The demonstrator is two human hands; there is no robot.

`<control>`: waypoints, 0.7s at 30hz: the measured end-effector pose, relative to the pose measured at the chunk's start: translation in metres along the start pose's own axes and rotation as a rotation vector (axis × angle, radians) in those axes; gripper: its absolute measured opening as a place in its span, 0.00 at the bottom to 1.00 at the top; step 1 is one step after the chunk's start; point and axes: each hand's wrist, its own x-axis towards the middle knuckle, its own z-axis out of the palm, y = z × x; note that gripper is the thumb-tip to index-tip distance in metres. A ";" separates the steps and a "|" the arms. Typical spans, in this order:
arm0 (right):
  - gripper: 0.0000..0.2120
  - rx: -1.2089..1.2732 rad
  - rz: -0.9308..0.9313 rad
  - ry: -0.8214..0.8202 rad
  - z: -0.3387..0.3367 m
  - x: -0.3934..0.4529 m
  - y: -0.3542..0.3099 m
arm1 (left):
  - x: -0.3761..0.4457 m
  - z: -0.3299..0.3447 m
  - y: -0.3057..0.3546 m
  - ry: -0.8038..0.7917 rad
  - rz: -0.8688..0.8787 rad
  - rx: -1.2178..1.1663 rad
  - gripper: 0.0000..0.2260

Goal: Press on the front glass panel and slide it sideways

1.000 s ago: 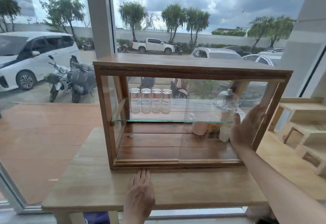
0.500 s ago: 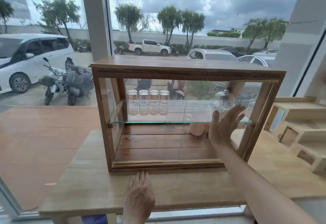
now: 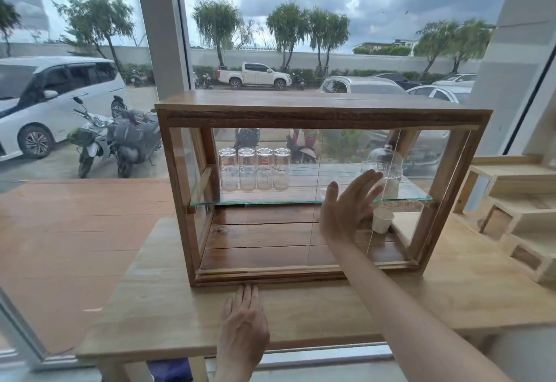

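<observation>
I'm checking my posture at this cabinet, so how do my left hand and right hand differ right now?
The left hand lies palm down on the wooden table, fingertips at the display cabinet's base; the right hand is raised, pressed against the sliding glass door. The left points straight ahead; the right's fingers slant up and rightward. Both are open, fingers straight, gripping nothing.

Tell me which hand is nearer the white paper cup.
Right. The right hand is spread flat just left of the white paper cup; the left hand rests on the table, well below-left.
</observation>
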 end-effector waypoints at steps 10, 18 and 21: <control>0.36 0.139 0.006 -0.123 0.035 -0.036 -0.036 | 0.001 0.002 -0.002 0.000 0.014 0.010 0.24; 0.35 0.171 -0.007 -0.209 0.049 -0.055 -0.051 | 0.002 0.006 -0.004 0.002 0.001 0.041 0.24; 0.35 0.149 0.009 -0.211 0.051 -0.056 -0.058 | 0.002 0.007 -0.003 0.017 0.004 0.044 0.24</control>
